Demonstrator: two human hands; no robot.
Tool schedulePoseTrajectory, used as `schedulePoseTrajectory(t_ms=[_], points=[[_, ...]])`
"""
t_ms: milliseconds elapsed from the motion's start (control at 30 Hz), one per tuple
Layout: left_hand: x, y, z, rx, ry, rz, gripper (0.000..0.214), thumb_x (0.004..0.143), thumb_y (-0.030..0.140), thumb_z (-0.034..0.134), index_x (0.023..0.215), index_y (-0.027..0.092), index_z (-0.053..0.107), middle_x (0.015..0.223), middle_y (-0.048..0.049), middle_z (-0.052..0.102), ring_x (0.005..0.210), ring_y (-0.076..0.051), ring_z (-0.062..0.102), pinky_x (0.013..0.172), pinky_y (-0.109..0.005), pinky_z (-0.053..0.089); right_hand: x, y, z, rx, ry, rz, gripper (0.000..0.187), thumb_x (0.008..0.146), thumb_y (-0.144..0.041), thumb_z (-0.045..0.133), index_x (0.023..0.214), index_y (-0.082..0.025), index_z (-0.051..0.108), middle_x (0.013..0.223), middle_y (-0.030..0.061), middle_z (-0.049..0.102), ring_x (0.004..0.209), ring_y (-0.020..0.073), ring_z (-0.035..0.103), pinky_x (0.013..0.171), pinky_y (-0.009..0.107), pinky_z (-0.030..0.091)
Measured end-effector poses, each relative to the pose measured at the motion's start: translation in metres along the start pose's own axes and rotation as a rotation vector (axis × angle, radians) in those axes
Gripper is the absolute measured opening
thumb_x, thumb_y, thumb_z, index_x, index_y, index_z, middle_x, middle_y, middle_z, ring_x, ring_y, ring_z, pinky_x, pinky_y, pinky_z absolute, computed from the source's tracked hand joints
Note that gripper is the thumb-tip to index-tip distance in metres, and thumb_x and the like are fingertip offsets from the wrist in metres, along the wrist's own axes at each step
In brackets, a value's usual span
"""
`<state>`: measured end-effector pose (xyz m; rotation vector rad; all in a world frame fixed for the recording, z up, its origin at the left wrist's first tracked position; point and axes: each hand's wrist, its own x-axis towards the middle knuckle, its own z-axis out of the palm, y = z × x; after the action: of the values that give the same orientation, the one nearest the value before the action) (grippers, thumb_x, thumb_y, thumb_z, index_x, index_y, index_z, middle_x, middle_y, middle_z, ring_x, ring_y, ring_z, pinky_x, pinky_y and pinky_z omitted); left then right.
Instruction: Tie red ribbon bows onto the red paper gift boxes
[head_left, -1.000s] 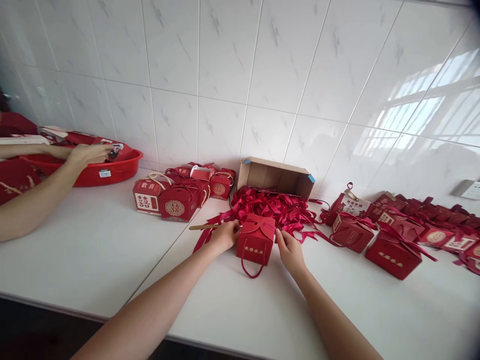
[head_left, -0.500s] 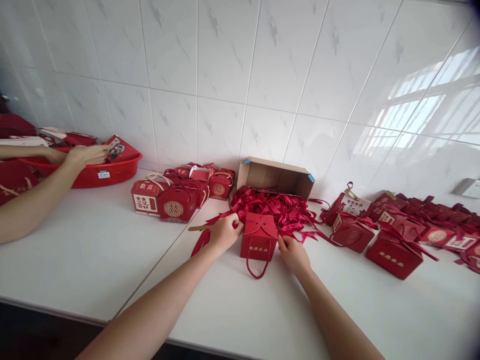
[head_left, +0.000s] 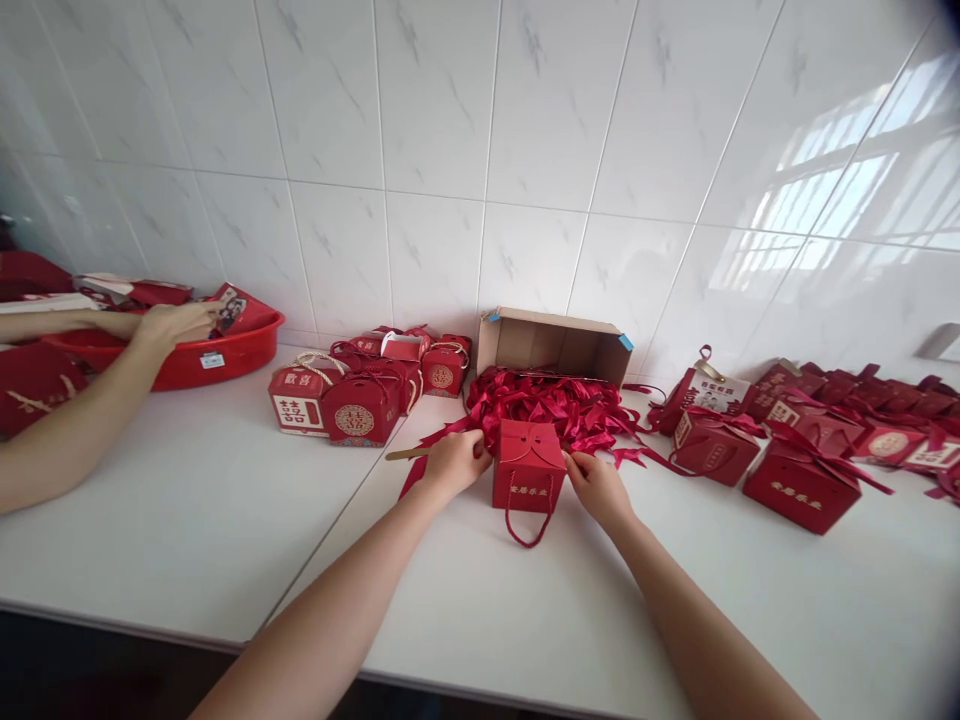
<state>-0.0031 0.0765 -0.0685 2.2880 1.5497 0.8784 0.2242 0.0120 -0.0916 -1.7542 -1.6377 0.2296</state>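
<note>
A small red gift box (head_left: 528,490) with gold lettering and a scalloped folded top stands upright on the white table. Its dark red cord handle (head_left: 529,543) hangs in a loop down the front. My left hand (head_left: 457,466) is closed at the box's left side, fingertips curled against its edge. At the right side, my right hand (head_left: 598,488) pinches by the opposite edge. A flat tan strip (head_left: 406,454) sticks out beyond my left hand; whether I hold it is hidden. Behind the box lies a heap of shiny dark red ribbons (head_left: 551,405).
An open cardboard box (head_left: 555,342) lies behind the ribbons. Finished-looking red boxes (head_left: 365,412) cluster at left; several ribbon-tied boxes (head_left: 801,490) stand at right. Farther left, another person's hand (head_left: 176,325) holds a red card piece over a red basin (head_left: 255,350).
The view has shifted slightly. My hands stay at the two sides of the gift box, with little visible change in their grip. The other person's hand remains at the basin.
</note>
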Motion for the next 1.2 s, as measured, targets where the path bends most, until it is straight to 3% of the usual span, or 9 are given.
schedulePoseTrajectory(t_ms=[233,533,833,1000,1200], points=[[-0.001,0.001,-0.005,-0.063,0.097,-0.012,0.022,0.075,0.029,0.052,0.057,0.02,0.042,0.055,0.0028,0.046,0.054,-0.012,0.04,0.052,-0.024,0.021,0.002,0.006,-0.003,-0.001,-0.088,0.045,0.039,0.086,-0.044,0.044,0.057,-0.021,0.058,0.064,0.0029,0.065,0.054,0.0157,0.052,0.048,0.025,0.028],[0.008,-0.003,0.006,-0.212,-0.014,0.099,0.028,0.071,0.032,0.054,0.055,0.019,0.035,0.055,0.0053,0.039,0.055,-0.01,0.035,0.052,-0.021,0.025,0.001,0.009,-0.004,0.058,-0.138,0.105,0.045,0.088,-0.048,0.041,0.056,-0.021,0.059,0.066,0.0035,0.066,0.056,0.0155,0.054,0.051,0.025,0.032],[0.008,-0.004,0.004,-0.207,-0.084,0.085,0.023,0.069,0.029,0.054,0.058,0.019,0.037,0.057,0.0055,0.04,0.056,-0.01,0.035,0.054,-0.022,0.025,0.003,0.013,-0.006,0.148,-0.192,0.09,0.05,0.084,-0.058,0.04,0.055,-0.022,0.06,0.058,0.0015,0.06,0.051,0.0143,0.049,0.049,0.025,0.03],[0.007,-0.009,0.008,-0.221,-0.181,0.073,0.024,0.067,0.029,0.057,0.057,0.02,0.037,0.056,0.0055,0.039,0.053,-0.01,0.033,0.052,-0.023,0.022,0.002,0.012,-0.005,0.192,-0.204,0.099,0.056,0.085,-0.062,0.032,0.06,-0.021,0.061,0.052,-0.0009,0.051,0.046,0.012,0.043,0.046,0.024,0.03],[0.009,-0.016,0.013,-0.216,-0.233,0.045,0.025,0.065,0.029,0.057,0.056,0.02,0.036,0.053,0.0057,0.036,0.051,-0.01,0.03,0.051,-0.025,0.019,0.002,0.009,-0.008,0.207,-0.208,0.113,0.059,0.083,-0.067,0.033,0.06,-0.02,0.061,0.053,-0.0015,0.048,0.048,0.0113,0.044,0.046,0.023,0.031]])
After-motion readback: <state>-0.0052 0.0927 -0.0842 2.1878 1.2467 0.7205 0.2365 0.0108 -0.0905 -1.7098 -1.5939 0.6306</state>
